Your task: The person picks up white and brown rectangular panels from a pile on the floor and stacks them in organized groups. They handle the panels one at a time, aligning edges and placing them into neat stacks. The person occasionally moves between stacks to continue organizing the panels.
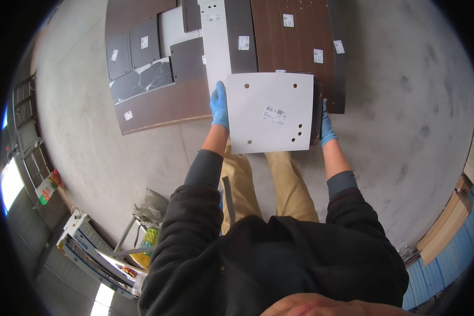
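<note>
A nearly square white panel [258, 97] with several drilled holes and a printed label lies flat between my hands, in front of my legs. Under its right side the edge of a dark brown panel [316, 113] sticks out. My left hand [219, 106], in a blue glove, grips the white panel's left edge, thumb side up. Along the right, my right hand [327, 125], also gloved in blue, closes on the dark panel's outer edge; its fingertips are partly hidden. How many panels are stacked there I cannot tell.
Labelled furniture panels lie on the concrete floor [405, 121] ahead: brown boards [289, 47], grey ones [189, 66], a long white strip [215, 47] and a marble-patterned piece [145, 81]. Metal racks [29, 126] and a white machine-like unit [89, 239] stand left; boards [447, 226] lean right.
</note>
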Demonstrator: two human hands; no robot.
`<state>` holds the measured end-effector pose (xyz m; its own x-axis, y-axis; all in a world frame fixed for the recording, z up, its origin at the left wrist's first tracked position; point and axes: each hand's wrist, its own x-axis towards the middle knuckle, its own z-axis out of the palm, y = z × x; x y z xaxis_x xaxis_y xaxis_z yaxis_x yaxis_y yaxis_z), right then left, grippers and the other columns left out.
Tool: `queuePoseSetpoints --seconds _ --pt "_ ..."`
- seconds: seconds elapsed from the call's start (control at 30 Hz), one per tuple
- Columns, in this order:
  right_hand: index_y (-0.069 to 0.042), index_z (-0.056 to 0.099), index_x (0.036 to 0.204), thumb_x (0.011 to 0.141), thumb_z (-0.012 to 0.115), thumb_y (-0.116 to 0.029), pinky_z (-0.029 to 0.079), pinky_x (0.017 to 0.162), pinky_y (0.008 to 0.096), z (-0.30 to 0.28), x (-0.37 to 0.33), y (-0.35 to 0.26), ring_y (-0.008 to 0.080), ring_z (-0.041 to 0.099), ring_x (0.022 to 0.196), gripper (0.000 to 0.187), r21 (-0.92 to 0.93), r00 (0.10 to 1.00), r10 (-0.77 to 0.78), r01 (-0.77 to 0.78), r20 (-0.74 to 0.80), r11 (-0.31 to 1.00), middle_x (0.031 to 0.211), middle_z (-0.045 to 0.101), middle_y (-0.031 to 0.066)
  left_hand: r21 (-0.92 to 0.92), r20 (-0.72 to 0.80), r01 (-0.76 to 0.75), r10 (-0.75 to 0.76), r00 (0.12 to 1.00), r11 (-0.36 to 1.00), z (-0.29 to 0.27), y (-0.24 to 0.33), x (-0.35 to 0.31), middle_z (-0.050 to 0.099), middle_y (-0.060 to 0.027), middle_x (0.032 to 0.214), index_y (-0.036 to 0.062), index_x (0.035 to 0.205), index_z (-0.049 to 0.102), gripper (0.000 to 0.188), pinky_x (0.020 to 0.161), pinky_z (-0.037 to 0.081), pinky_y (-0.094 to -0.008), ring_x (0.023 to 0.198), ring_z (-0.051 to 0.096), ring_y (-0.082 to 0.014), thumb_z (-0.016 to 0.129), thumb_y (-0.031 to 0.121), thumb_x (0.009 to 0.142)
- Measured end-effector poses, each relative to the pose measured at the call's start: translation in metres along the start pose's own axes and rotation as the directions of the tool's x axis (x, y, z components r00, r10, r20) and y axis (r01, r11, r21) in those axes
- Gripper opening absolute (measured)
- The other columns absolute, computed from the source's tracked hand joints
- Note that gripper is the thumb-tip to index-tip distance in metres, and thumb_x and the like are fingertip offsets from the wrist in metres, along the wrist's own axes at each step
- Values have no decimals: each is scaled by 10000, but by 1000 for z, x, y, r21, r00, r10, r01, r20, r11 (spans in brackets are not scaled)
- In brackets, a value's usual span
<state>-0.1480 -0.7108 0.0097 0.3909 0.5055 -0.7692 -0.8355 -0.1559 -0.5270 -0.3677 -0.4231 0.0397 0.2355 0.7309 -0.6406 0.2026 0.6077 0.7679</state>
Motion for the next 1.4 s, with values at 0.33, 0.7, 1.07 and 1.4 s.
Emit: queuePoseSetpoints --seconds 0.33,0.7,1.07,1.4 --pt "-43 623 1457 1034 458 -774 534 1023 310 9 60 -13 172 660 1170 861 -131 983 12 -36 -182 991 1330 693 78 203 26 -151 149 988 967 20 -49 91 704 -125 944 67 1050 664 394 766 542 -397 811 658 -276 529 436 1083" --pt "-22 663 1431 1079 414 -719 489 1059 333 33 39 -19 182 650 1167 820 -562 896 -339 131 -285 817 1299 725 113 699 -27 -83 142 989 710 18 26 49 792 -168 1134 87 1215 721 442 884 577 -421 922 770 -320 391 357 1101" --pt "1 598 1496 1148 498 -355 404 1230 387 56 -21 -190 266 566 1429 508 -786 435 -897 579 74 216 1536 614 150 428 -56 -218 266 962 877 -34 111 30 754 -176 1190 47 1463 637 596 735 585 -313 983 760 -182 570 500 1082" --pt "-17 544 1443 866 819 -323 364 1184 609 116 -35 -9 479 446 1472 709 -957 642 -733 288 222 -38 1583 494 279 480 144 60 -146 979 875 15 25 -54 726 -164 1120 -63 1303 642 644 932 528 -369 1016 664 -230 711 500 1001"
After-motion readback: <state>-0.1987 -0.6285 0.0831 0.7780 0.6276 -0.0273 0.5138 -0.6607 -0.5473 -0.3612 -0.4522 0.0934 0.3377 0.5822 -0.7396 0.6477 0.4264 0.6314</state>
